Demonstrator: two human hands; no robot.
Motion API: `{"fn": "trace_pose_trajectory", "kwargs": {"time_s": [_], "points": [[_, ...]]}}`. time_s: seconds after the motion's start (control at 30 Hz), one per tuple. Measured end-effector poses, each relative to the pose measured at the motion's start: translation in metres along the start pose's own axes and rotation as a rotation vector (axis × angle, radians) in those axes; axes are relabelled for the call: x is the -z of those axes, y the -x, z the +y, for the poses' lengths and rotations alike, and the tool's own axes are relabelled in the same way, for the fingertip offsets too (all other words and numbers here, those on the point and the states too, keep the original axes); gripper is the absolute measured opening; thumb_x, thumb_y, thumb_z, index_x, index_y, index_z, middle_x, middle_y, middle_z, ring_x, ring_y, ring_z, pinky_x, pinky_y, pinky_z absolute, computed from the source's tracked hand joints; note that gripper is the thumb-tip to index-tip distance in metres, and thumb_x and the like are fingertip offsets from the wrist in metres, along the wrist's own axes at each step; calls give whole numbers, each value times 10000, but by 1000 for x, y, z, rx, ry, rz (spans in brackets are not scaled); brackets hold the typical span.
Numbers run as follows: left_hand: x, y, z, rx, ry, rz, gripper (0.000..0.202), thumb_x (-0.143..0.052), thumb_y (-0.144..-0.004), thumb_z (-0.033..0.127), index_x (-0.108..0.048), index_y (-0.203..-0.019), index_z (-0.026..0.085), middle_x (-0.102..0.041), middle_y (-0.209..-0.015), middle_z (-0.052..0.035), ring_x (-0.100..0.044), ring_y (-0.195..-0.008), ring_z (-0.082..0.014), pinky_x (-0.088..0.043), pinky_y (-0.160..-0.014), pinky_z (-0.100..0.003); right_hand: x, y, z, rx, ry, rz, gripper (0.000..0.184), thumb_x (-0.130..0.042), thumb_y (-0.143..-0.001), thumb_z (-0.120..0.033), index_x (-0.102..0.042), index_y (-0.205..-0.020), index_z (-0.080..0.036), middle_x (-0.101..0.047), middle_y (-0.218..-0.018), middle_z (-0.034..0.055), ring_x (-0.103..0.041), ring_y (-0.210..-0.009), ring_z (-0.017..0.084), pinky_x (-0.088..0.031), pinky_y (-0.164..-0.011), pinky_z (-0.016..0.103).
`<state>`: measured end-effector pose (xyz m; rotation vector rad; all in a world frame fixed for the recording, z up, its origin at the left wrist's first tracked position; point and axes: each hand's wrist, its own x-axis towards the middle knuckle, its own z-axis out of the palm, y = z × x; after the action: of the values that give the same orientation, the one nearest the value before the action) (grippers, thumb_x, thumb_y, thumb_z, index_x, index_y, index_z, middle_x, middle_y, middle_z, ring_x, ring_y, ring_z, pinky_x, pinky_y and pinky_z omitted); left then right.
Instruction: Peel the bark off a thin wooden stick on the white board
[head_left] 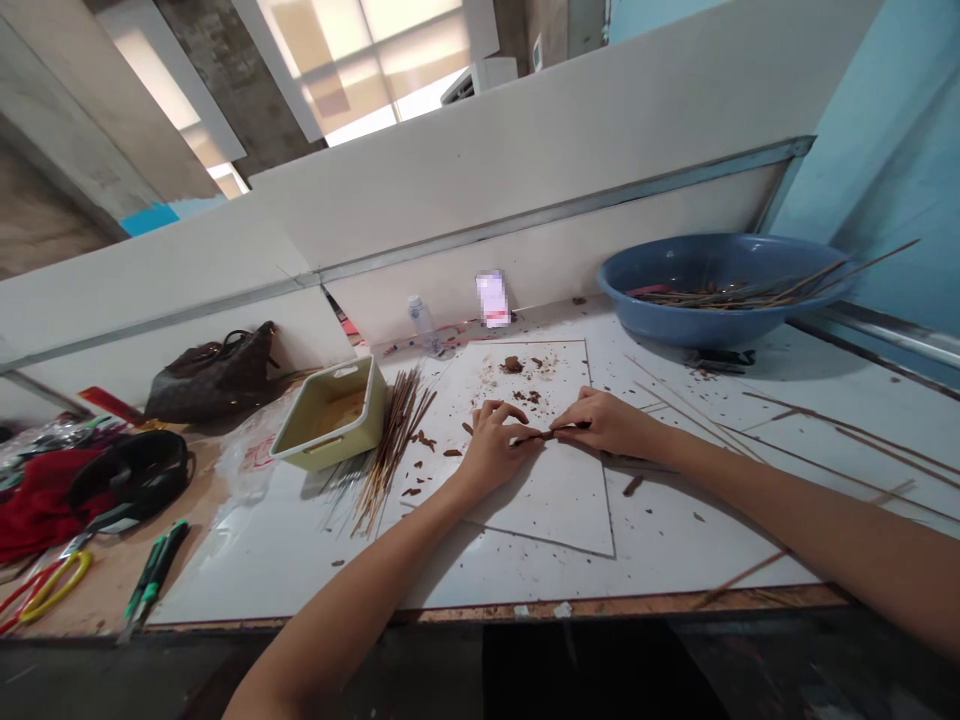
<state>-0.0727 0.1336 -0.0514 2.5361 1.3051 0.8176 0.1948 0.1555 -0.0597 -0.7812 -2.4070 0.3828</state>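
A slim dark brown stick (548,435) is held btwn both hands, just above or on the white board (559,515) (contact can't be told), approx. mid-board toward its R edge. Its long axis is laid crosswise, L to R, nearly level, w/ the R end pointed slightly farther back toward the wall. The L end is pinched by the L hand (495,448), grip closed to about the stick's thickness; the R end is likewise pinched by the R hand (602,425), grip closed, tip partly hidden there. Behind the hands, a brown lump (513,365) is seen on the board, w/ crumbs strewn around it. To the L, a bundle of thin sticks (394,440) is laid on the counter (285,575), long axes running front to back at a slant, beside a yellow-green bin (322,455). At far R, more sticks are held in a blue basin (682,322), several poking out past its R rim. Loose sticks (817,414) are scattered in front of it, mostly slanted. A clear bottle (424,325) is stood upright nr. the wall.
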Motion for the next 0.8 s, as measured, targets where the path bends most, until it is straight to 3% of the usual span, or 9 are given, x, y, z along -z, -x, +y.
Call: {"fn": "trace_pose_trajectory", "kwargs": {"time_s": [0.1, 0.23, 0.37, 0.53, 0.67, 0.8], "points": [[-4, -2, 1, 21, -6, -16, 86, -823, -971, 337, -895, -1000, 374, -767, -1105, -65, -540, -1207, -322, -439, -1052, -533, -2, -3, -4, 51, 30, -35, 332, -542, -1129, -372, -849, -1085, -254, -859, -882, 59, -704, -706, 192, -425, -889, 407], [-9, -2, 3, 8, 13, -19, 113, -805, -979, 296, -898, -1014, 350, -749, -1032, -79, -546, -1185, -318, -463, -1051, -521, 0, -6, -8, 91, 129, -116, 426, -466, -1151, -361, -827, -970, -227, -780, -682, 45, -562, -559, 178, -421, -856, 401], [-8, 0, 2, 15, 43, 11, 91, -823, -964, 300, -899, -997, 337, -753, -1030, -72, -564, -1154, -305, -474, -1042, -509, 2, -5, -7, 80, 166, -104, 412, -476, -1149, -365, -833, -990, -234, -803, -718, 46, -561, -585, 186, -417, -843, 392], [2, 2, -1, 154, 129, 139, 94, -822, -960, 326, -892, -900, 305, -746, -965, -62, -610, -1080, -282, -501, -1027, -495, 1, -2, -5, 111, 207, -66, 329, -540, -1126, -362, -854, -1103, -266, -849, -831, 49, -668, -663, 198, -404, -850, 402], [2, 3, -1, 80, 120, 86, 53, -844, -948, 329, -894, -964, 324, -753, -1019, -60, -591, -1115, -283, -497, -1018, -477, -5, -5, -8, 115, 191, -54, 339, -514, -1138, -353, -842, -1133, -263, -852, -859, 44, -675, -669, 183, -399, -841, 393], [-5, 0, -1, 38, 70, 24, 49, -847, -951, 343, -894, -954, 329, -771, -1036, -61, -569, -1129, -292, -475, -1022, -488, -8, -9, -13, 119, 278, -85, 443, -437, -1167, -359, -800, -960, -212, -764, -682, 32, -580, -581, 167, -403, -845, 383]]}}
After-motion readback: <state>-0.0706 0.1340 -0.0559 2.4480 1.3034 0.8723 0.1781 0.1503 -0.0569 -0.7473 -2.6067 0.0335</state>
